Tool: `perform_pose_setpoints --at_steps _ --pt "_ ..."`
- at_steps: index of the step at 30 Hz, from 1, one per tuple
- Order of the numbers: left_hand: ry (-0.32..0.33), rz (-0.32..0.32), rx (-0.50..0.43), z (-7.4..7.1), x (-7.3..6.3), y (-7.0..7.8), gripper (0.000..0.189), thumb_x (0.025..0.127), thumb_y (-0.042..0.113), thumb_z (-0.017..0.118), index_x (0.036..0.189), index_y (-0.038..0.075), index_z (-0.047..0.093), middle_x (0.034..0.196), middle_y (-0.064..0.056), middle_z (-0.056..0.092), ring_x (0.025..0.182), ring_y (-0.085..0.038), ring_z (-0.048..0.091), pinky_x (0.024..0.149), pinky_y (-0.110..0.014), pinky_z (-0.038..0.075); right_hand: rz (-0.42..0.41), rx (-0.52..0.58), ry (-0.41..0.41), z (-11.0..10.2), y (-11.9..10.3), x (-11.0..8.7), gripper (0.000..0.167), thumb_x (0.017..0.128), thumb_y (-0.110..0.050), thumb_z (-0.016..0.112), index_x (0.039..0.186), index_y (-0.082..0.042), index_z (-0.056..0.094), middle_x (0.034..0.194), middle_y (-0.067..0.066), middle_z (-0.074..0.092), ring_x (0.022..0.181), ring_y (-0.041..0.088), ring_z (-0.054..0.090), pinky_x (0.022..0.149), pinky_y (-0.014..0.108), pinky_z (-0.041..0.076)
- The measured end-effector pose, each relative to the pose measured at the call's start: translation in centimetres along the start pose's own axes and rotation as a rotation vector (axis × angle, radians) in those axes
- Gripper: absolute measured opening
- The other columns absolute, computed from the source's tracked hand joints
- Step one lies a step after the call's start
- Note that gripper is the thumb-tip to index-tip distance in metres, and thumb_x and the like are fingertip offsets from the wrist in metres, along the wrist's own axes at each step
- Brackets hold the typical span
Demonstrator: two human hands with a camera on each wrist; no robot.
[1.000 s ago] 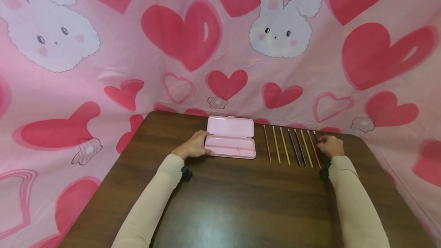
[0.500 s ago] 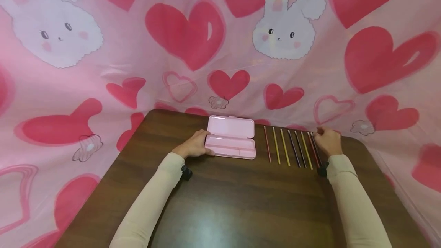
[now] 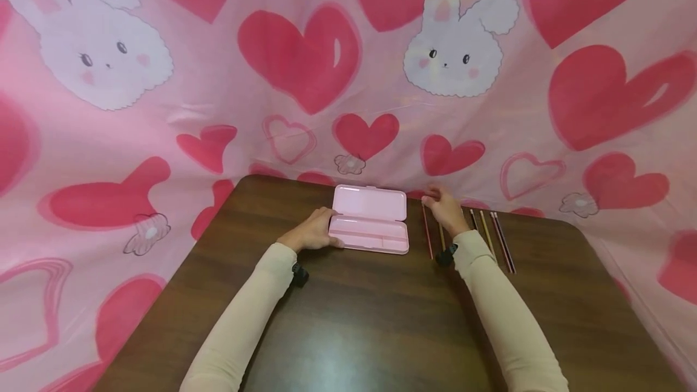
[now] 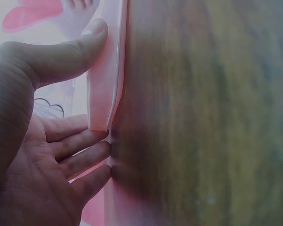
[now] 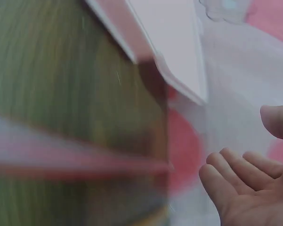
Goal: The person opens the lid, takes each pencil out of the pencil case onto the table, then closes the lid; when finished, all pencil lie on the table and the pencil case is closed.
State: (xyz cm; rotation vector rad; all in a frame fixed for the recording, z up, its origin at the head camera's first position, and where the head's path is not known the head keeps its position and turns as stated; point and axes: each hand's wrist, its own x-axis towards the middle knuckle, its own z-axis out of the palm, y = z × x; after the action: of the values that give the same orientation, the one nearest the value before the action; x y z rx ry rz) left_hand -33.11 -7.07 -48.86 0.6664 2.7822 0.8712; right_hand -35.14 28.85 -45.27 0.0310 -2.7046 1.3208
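An open pink pencil case lies near the table's far edge, its lid folded back. My left hand grips its left end; in the left wrist view the thumb lies on the case's front side and the fingers reach around the end. Over the row of pencils, my right hand holds nothing, fingers and thumb apart in the right wrist view. The leftmost red pencil is nearest its fingertips, and a yellow pencil runs below it. The hand and sleeve cover other pencils.
To the right of the sleeve lie a yellow pencil and a red pencil with a dark one close beside it. A pink curtain with hearts and rabbits hangs right behind the brown table.
My right hand has pushed the rightmost dark pencil close to its red neighbour, let go, and swung left to the leftmost pencils. The left hand stays at the case.
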Motion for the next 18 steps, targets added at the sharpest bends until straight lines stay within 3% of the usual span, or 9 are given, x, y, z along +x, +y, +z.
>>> perform_pose_setpoints --at_steps 7,15,18 --pt "-0.009 0.008 -0.008 0.4 -0.1 0.3 0.083 0.077 0.035 0.088 0.142 -0.001 0.048 0.138 -0.017 0.054 0.133 -0.031 0.046 0.118 -0.044 0.038 0.110 0.097 -0.043 3.9 0.2 1.2 0.052 0.101 -0.021 0.057 0.146 0.003 0.047 0.145 0.026 0.055 0.135 0.041 0.052 0.117 0.052 0.040" --pt "-0.006 -0.005 0.001 0.0 -0.2 0.5 0.086 0.077 0.037 0.088 0.143 -0.001 0.047 0.140 -0.016 0.053 0.135 -0.031 0.045 0.119 -0.045 0.038 0.182 0.371 -0.120 4.8 0.1 2.0 0.053 0.104 -0.018 0.051 0.149 0.008 0.040 0.150 0.028 0.047 0.137 0.042 0.050 0.119 0.052 0.038" --pt "-0.007 -0.009 0.003 -0.1 -0.3 0.4 0.086 0.077 0.037 0.088 0.143 -0.001 0.047 0.139 -0.016 0.053 0.134 -0.031 0.046 0.119 -0.045 0.038 0.198 0.407 -0.162 4.9 -0.2 2.2 0.053 0.105 -0.018 0.049 0.150 0.008 0.040 0.150 0.028 0.048 0.134 0.042 0.052 0.117 0.052 0.041"
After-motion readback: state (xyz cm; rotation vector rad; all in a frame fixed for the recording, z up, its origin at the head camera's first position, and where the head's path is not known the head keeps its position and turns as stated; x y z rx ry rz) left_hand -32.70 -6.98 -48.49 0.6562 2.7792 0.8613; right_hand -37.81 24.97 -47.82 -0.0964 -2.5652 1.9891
